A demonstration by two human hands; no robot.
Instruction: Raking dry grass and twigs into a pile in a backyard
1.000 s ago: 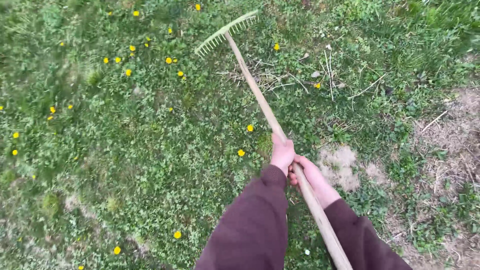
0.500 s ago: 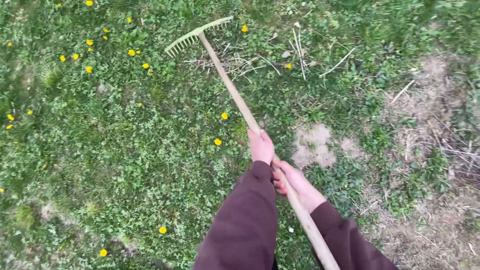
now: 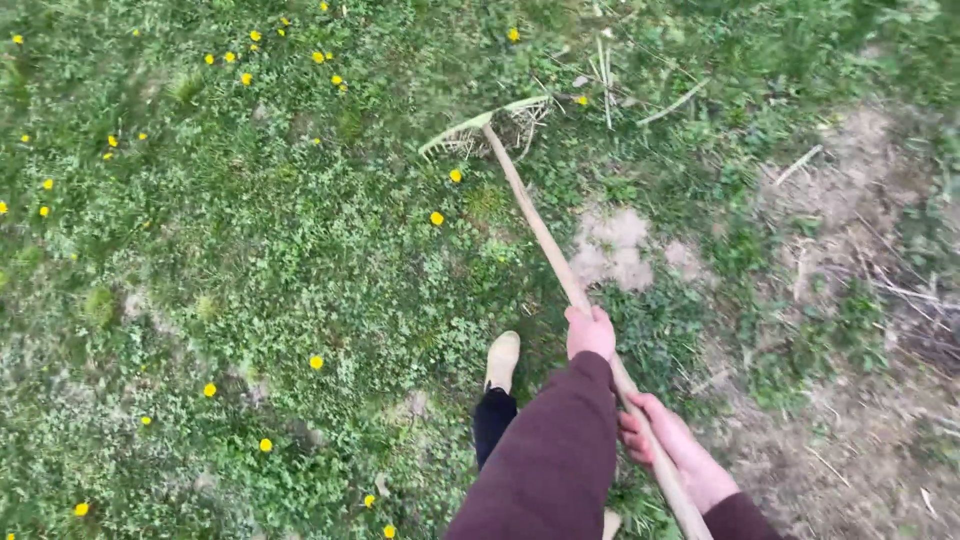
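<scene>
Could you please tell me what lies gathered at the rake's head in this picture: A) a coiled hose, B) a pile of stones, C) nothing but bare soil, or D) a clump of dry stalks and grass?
D: a tangle of pale dry stalks sits against the tines of the rake, on green grass, while the left hand and right hand grip the wooden handle.

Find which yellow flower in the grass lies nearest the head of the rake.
It is the yellow flower just below the rake head, left of the wooden handle. A second flower sits lower down; the rest are scattered much farther left.
</scene>
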